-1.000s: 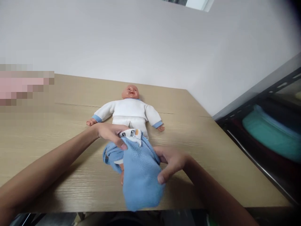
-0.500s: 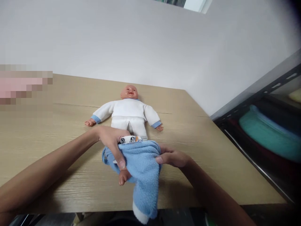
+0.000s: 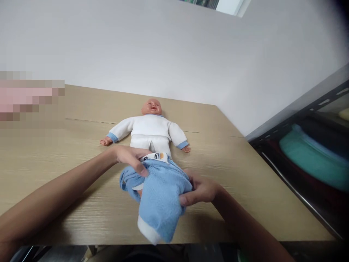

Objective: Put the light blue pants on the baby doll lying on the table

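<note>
A baby doll [image 3: 150, 125] in a white top and white trousers lies on its back, head toward the wall and arms spread. Blue fleecy pants [image 3: 162, 193] with a patterned inner waistband cover its lower legs. My left hand [image 3: 131, 158] grips the waistband on the left, thumb on the outside and fingers hidden behind the cloth. On the right side, my right hand [image 3: 199, 189] pinches the fabric with its thumb in front. One pant leg with a white cuff hangs toward me near the table's front edge. The doll's feet are mostly hidden by the cloth.
The wooden table [image 3: 231, 174] meets a pale wall [image 3: 122, 43] at the back. To the right stands a dark metal rack [image 3: 286, 127] holding a teal item [image 3: 308, 156]. A pixelated patch hides the far left.
The right hand has shifted slightly down, and the hanging pant leg has swung left and up. The doll's foot that showed below my left thumb is now mostly covered by cloth.
</note>
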Demonstrator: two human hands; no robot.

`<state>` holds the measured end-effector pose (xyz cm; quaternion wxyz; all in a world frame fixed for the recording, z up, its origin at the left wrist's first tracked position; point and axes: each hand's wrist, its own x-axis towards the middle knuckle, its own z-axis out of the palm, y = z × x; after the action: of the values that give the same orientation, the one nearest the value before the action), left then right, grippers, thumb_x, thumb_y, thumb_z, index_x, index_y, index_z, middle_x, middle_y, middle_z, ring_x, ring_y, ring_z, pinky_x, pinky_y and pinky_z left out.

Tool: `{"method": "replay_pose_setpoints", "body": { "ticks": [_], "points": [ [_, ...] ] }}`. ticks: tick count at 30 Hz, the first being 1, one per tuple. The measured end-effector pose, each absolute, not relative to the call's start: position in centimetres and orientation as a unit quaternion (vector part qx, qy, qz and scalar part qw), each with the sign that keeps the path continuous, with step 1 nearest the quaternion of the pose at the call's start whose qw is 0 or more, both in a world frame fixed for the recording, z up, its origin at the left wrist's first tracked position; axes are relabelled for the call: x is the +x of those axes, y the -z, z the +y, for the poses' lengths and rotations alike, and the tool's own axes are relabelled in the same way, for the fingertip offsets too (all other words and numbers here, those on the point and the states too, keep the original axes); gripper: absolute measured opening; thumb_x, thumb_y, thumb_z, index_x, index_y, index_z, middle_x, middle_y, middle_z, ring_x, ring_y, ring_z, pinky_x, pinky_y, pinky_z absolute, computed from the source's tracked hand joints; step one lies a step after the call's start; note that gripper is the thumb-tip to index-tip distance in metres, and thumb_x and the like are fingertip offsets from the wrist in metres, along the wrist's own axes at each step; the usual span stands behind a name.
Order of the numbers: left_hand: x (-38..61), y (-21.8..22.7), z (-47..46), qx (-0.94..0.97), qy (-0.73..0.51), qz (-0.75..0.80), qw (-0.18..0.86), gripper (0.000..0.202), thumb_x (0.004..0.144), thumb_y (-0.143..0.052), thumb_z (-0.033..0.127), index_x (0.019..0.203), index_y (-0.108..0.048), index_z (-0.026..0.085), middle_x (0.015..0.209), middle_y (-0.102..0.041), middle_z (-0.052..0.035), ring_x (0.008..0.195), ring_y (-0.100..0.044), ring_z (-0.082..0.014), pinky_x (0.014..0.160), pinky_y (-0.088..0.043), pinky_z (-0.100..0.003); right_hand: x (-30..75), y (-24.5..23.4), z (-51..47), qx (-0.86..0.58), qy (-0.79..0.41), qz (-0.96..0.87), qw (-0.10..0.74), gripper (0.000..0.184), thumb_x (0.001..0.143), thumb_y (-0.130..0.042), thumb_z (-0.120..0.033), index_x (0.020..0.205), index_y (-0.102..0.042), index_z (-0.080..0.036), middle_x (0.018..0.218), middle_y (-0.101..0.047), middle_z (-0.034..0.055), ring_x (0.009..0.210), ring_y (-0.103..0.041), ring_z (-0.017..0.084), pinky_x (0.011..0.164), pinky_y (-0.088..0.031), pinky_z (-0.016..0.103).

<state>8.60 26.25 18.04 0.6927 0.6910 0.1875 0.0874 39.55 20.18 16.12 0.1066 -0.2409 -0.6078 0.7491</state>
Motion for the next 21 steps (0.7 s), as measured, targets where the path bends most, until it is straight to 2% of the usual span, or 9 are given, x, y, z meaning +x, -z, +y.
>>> {"method": "replay_pose_setpoints", "body": {
  "ticks": [3, 5, 10, 13, 15, 17, 21],
  "points": [
    [8.9, -17.8, 26.3, 0.661, -0.026, 0.128, 0.739, 0.064, 0.071, -0.104, 0.054, 0.114, -0.079, 0.013, 0.1, -0.084, -0.0092, 0.094, -0.078, -0.0313, 0.089, -0.067, -0.04, 39.2, -15.3, 20.2, -0.272, -0.756, -0.553, 0.221, 0.053, 0.077, -0.102, -0.063, 0.103, -0.08, -0.022, 0.094, -0.074, -0.0014, 0.084, -0.066, 0.016, 0.085, -0.06, 0.03],
    [9.0, -17.8, 26.4, 0.669, -0.035, 0.134, 0.73, 0.062, 0.072, -0.104, 0.051, 0.115, -0.08, 0.012, 0.102, -0.085, -0.0095, 0.098, -0.079, -0.0322, 0.094, -0.067, -0.041, 38.8, -14.9, 20.2, -0.285, -0.772, -0.511, 0.246, 0.051, 0.079, -0.1, -0.065, 0.102, -0.079, -0.024, 0.095, -0.073, -0.0008, 0.085, -0.066, 0.017, 0.087, -0.06, 0.031],
    [8.8, -17.7, 26.5, 0.675, -0.075, 0.19, 0.709, 0.056, 0.081, -0.099, 0.06, 0.107, -0.084, 0.013, 0.098, -0.085, -0.0066, 0.094, -0.078, -0.0271, 0.097, -0.065, -0.038, 38.6, -15.0, 20.3, -0.272, -0.786, -0.518, 0.203, 0.047, 0.095, -0.087, -0.066, 0.114, -0.077, -0.024, 0.103, -0.075, 0.0028, 0.091, -0.068, 0.019, 0.091, -0.058, 0.032],
    [8.7, -17.8, 26.5, 0.668, -0.073, 0.191, 0.716, 0.056, 0.082, -0.098, 0.06, 0.111, -0.085, 0.013, 0.103, -0.086, -0.0077, 0.099, -0.079, -0.0278, 0.103, -0.064, -0.039, 38.8, -15.5, 20.3, -0.222, -0.78, -0.563, 0.159, 0.061, 0.086, -0.093, -0.072, 0.118, -0.076, -0.023, 0.095, -0.072, 0.001, 0.086, -0.066, 0.02, 0.09, -0.058, 0.032],
    [8.7, -17.9, 26.4, 0.665, -0.068, 0.188, 0.72, 0.054, 0.085, -0.095, 0.057, 0.115, -0.085, 0.012, 0.108, -0.086, -0.008, 0.102, -0.078, -0.028, 0.107, -0.062, -0.04, 38.7, -15.8, 20.3, -0.178, -0.785, -0.578, 0.137, 0.065, 0.078, -0.099, -0.071, 0.114, -0.075, -0.023, 0.09, -0.069, -0.0014, 0.081, -0.064, 0.019, 0.088, -0.058, 0.032],
    [8.8, -17.8, 26.3, 0.66, -0.077, 0.182, 0.725, 0.05, 0.087, -0.094, 0.053, 0.115, -0.084, 0.012, 0.108, -0.086, -0.0068, 0.101, -0.078, -0.0265, 0.107, -0.062, -0.038, 38.4, -15.9, 20.4, -0.156, -0.783, -0.587, 0.135, 0.061, 0.077, -0.101, -0.067, 0.109, -0.074, -0.023, 0.093, -0.068, -0.0006, 0.085, -0.065, 0.019, 0.089, -0.058, 0.032],
    [9.3, -17.0, 26.4, 0.628, -0.129, 0.156, 0.751, 0.047, 0.079, -0.098, 0.05, 0.108, -0.083, 0.015, 0.101, -0.086, -0.0054, 0.096, -0.079, -0.0248, 0.101, -0.063, -0.035, 37.5, -15.4, 20.6, -0.179, -0.763, -0.589, 0.197, 0.053, 0.077, -0.101, -0.067, 0.092, -0.074, -0.023, 0.097, -0.07, 0.0042, 0.09, -0.064, 0.022, 0.088, -0.06, 0.035]
  ]
}}
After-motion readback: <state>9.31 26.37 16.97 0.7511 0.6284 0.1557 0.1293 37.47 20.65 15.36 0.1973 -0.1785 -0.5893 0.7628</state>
